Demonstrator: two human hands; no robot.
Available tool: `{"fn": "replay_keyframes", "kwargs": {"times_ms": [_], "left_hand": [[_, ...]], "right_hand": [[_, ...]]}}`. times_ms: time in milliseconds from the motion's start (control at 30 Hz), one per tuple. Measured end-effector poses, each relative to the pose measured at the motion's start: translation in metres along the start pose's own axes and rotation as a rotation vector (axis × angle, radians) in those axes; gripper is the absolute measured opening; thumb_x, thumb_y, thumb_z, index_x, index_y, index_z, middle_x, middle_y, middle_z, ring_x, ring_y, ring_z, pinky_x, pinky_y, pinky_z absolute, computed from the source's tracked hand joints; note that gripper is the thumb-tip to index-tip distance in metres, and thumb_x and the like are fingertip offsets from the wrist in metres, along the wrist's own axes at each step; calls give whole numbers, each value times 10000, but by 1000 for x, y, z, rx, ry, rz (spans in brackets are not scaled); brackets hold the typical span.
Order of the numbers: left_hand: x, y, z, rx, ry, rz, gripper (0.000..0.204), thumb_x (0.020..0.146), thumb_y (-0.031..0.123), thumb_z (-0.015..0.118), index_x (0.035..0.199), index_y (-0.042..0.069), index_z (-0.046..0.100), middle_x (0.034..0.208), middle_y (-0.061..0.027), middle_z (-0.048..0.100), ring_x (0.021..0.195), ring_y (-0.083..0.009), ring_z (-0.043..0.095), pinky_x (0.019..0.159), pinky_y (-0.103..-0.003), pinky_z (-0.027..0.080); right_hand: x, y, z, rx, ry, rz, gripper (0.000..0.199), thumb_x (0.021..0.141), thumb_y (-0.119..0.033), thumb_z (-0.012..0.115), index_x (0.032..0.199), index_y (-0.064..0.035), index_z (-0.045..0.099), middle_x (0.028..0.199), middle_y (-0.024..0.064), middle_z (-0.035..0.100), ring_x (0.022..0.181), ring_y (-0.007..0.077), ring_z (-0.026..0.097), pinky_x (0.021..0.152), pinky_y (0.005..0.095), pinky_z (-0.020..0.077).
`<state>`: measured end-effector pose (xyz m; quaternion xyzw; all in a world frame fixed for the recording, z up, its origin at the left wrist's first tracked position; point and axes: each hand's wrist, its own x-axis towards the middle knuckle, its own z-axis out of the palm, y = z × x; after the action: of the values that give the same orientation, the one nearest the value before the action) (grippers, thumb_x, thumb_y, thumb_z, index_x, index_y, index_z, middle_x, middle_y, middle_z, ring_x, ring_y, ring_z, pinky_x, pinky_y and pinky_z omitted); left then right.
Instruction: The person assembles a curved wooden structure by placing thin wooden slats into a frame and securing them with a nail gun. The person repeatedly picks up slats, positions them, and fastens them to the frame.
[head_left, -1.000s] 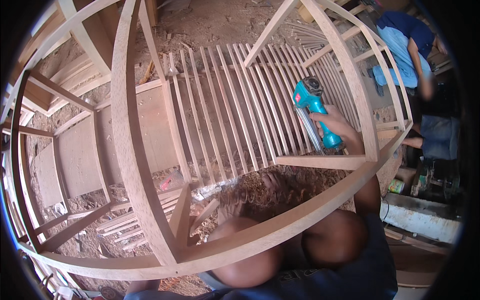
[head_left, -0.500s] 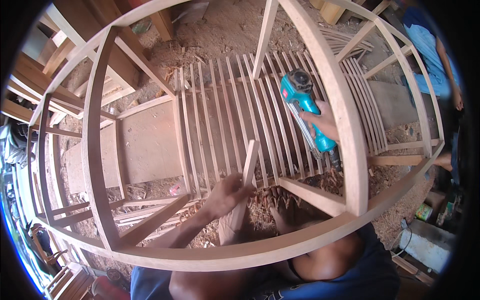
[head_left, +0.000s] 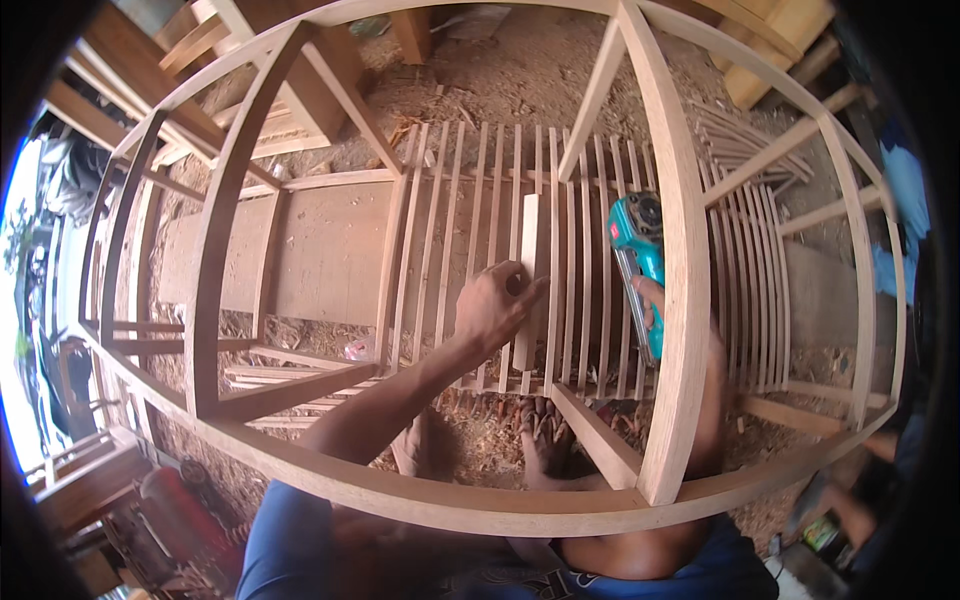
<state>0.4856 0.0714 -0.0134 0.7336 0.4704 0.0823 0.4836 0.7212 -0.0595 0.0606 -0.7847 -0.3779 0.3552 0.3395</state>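
Reaching down through a bent wooden frame (head_left: 215,260), the person works on a bed of thin slats (head_left: 440,230) laid side by side over a flat board (head_left: 320,250) on the sawdust-strewn floor (head_left: 500,80). At about nine o'clock the frame's curved ribs are pale, smooth-planed timber, broad and flat in section, while the board below looks rougher and dustier.

Near the middle, the left hand (head_left: 497,307) rests on one short, wider slat (head_left: 528,275), fingers pressed together along its lower part and the thumb beside it, pinning it among the long slats. The piece looks light and loose, so it could skid sideways or tip out of line if the pressure eases, and the narrow neighbours could shift with it.

At about three o'clock the right hand (head_left: 652,310) is wrapped around the handle of a teal power tool (head_left: 638,255), partly hidden behind an upright post (head_left: 685,300) of the frame. The tool sits just beside the held slat, so I judge the fingertips are at risk if its nose wanders left. The post blocks part of the view, which makes a misplaced strike more likely. Thin slats of this kind may also split near their ends.
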Motion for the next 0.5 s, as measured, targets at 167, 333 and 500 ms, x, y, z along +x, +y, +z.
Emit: {"fn": "replay_keyframes", "kwargs": {"times_ms": [167, 333, 500], "left_hand": [[12, 23, -4, 64, 129, 80, 452, 919, 427, 700, 1125, 30, 633, 816, -150, 727, 752, -285, 732, 683, -405, 556], [88, 22, 28, 117, 310, 78, 334, 906, 316, 690, 1028, 8, 641, 812, -210, 714, 768, -389, 709, 703, -463, 555], [136, 2, 51, 187, 363, 43, 377, 930, 377, 623, 998, 10, 678, 854, -241, 709, 819, -393, 713, 744, -490, 558]], "right_hand": [[10, 10, -9, 143, -34, 8, 290, 925, -284, 683, 1002, -13, 616, 727, 58, 614, 593, 140, 627, 564, 332, 506], [-1, 11, -18, 120, 14, 24, 281, 928, -258, 701, 1030, -13, 605, 734, 45, 611, 579, 123, 609, 549, 317, 496], [-12, 5, -17, 244, 28, 38, 248, 934, -194, 694, 1057, 0, 602, 759, 50, 615, 567, 123, 597, 545, 302, 491]]}}
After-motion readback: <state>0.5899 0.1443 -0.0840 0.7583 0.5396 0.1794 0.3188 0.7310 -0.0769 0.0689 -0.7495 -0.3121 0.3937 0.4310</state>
